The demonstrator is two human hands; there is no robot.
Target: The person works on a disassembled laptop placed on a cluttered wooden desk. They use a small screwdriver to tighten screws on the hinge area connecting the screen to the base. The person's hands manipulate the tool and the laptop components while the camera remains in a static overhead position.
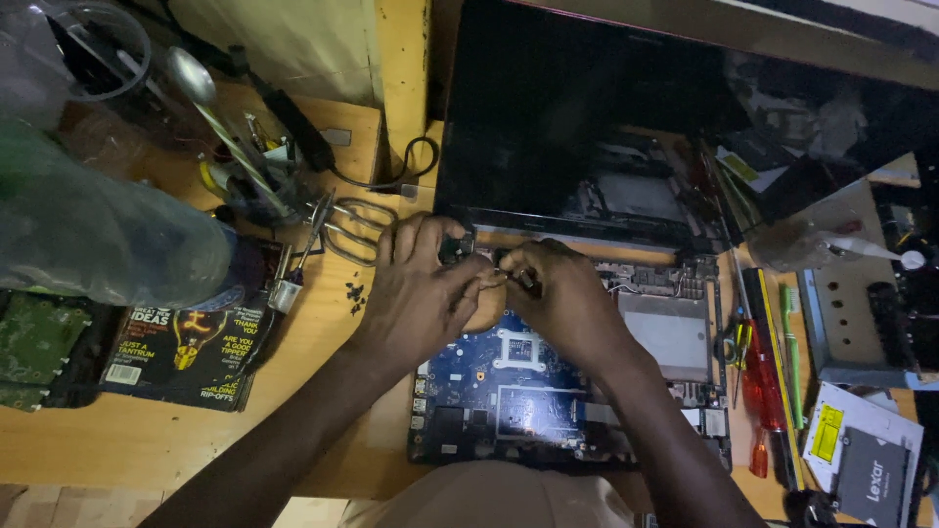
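An opened laptop lies on the wooden desk, its blue motherboard (479, 376) bare inside the base and its dark screen (587, 108) tilted up behind. My left hand (421, 288) and my right hand (562, 298) meet over the top left of the board, near the hinge. The fingers of both pinch a small dark part (457, 247) there; what exactly each holds is hidden by the fingers. A small silver piece (526, 281) shows at my right fingertips.
Scissors (352, 230) and loose black screws (354, 293) lie left of the laptop. A magazine (186, 352), a green circuit board (34, 342) and a clear plastic bag (98, 225) sit further left. Screwdrivers (758, 391) and a drive box (871, 474) are on the right.
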